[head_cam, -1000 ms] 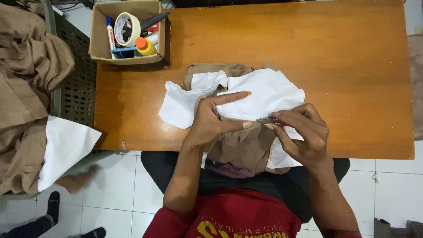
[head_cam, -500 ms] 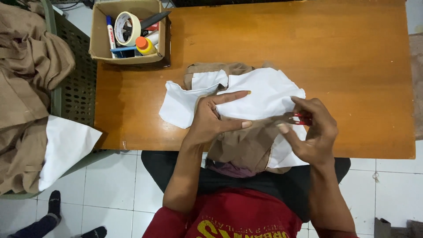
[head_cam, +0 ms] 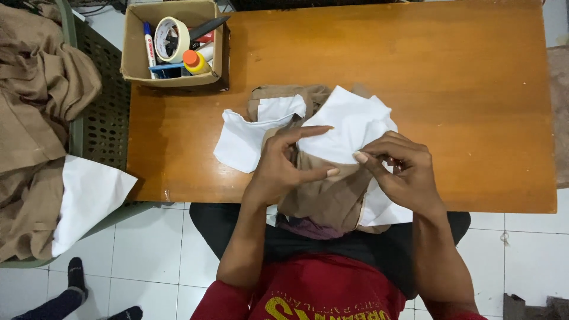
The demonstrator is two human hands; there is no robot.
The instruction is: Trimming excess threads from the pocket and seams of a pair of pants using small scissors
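A: What differs from half a second earlier?

B: The right hand (head_cam: pixel 398 172) has drawn its fingers closer together over the cloth. The small red-handled item that showed between its fingertips then is now almost hidden; only a faint reddish speck remains at the knuckles, too small to identify. The left hand (head_cam: pixel 288 163) has kept its place and pose.

A: How does each hand stand now?

B: The left hand lies flat and spread wide on the garment, forefinger stretched across the white fabric (head_cam: pixel 349 121) and thumb pressing the tan fabric (head_cam: pixel 329 195) beneath it; it pins the cloth rather than clasping it. The right hand is curled narrow, fingertips bunched, pinching the edge where white meets tan. Whether it also grips a tool cannot be told.

A: Where is the garment?

B: It lies at the near edge of the wooden table (head_cam: pixel 415 65), at mid width, with its tan part hanging over that edge into the person's lap.

A: And farther out?

B: At the table's far left corner stands a cardboard box (head_cam: pixel 133 56) holding a roll of tape (head_cam: pixel 171 38), a marker and an orange-capped bottle (head_cam: pixel 194 61). Left of the table, a green mesh crate (head_cam: pixel 101 118) carries a pile of tan cloth (head_cam: pixel 35 106) and a white sheet (head_cam: pixel 89 198).
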